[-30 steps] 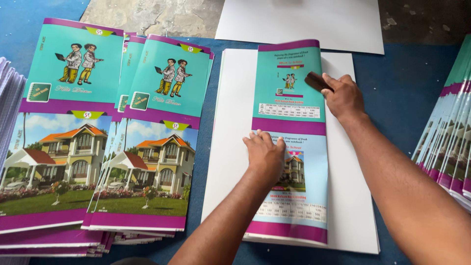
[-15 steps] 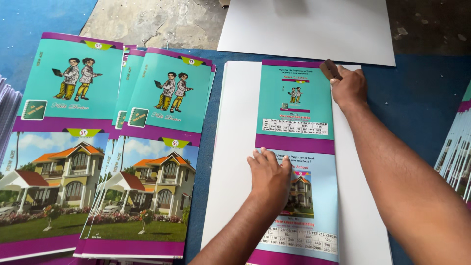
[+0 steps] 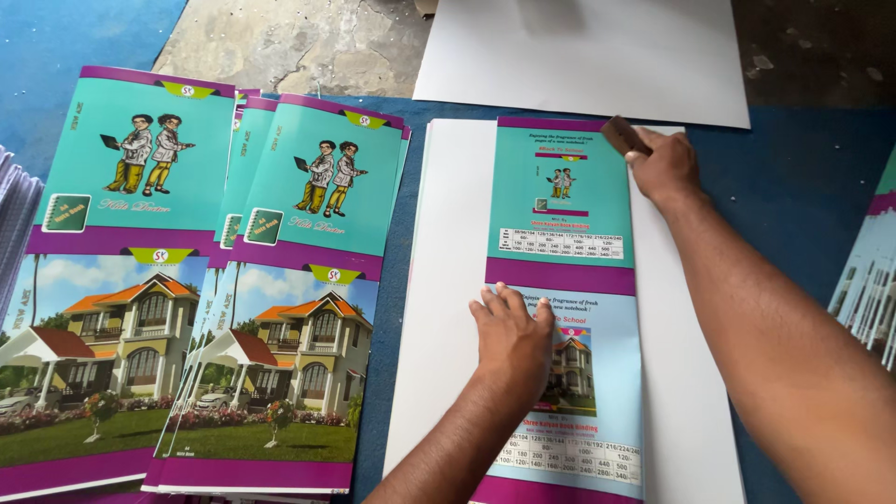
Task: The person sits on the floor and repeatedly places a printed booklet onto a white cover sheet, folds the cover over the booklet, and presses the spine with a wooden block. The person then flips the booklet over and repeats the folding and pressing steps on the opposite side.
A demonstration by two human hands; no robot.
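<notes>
A narrow printed sheet (image 3: 562,201), teal on top and pale blue below with purple bands, lies lengthwise on a stack of white boards (image 3: 446,308). My left hand (image 3: 512,338) presses flat on the sheet's lower half, fingers spread. My right hand (image 3: 661,166) rests at the sheet's top right corner and grips a small brown block (image 3: 623,134) against the paper.
Two overlapping piles of printed covers (image 3: 308,299), with cartoon figures above and a house picture below, lie to the left on a blue mat (image 3: 793,177). Another white board (image 3: 588,56) lies beyond. More printed sheets (image 3: 873,271) fan out at the right edge.
My right hand has slid the brown block up the sheet from its upper middle to the top right corner. My left hand has stayed pressed on the lower half.
</notes>
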